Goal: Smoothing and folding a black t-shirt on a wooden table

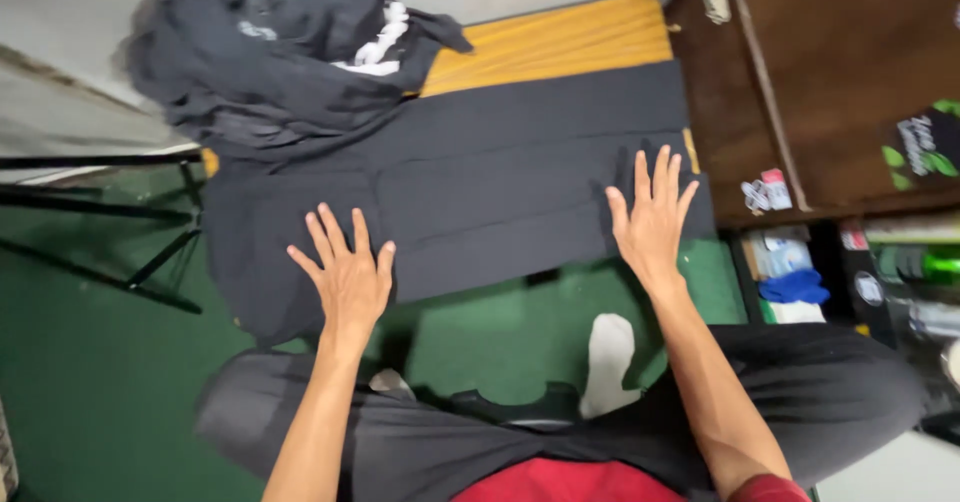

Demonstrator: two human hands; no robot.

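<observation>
From the head camera, looking straight down, one dark garment (pixel 520 192) lies spread flat across the floor in front of the seated person, and everything else can be placed from it. It is folded lengthwise into long bands, its right end squared off and its left end hanging looser.

Two hands rest on it. The left hand (pixel 345 272) lies palm down on the garment's near left part, all five fingers spread apart, gripping nothing. The right hand (pixel 652 217) lies palm down on the garment's near right corner, fingers likewise fanned out and flat, closed on nothing. The two hands are well apart, one toward each end of the cloth.

Behind the garment's left end sits one heap of dark clothes (pixel 290 52), crumpled, with white patches showing; it touches or overlaps the garment's far edge. Behind the garment's right half one yellow mat (pixel 560 42) shows, the garment lying partly over it. Under the garment's near edge is a green floor covering (pixel 100 392).

Right of the garment stands one brown wooden cabinet (pixel 830 72), with a shelf below it holding one blue folded cloth (pixel 795 287) and one green bottle (pixel 925 262). Left of the garment are the black legs of a stand (pixel 110 222).

Nearer than the garment are the person's crossed legs in dark trousers (pixel 780 382), with one white sock (pixel 608 357) showing between them.
</observation>
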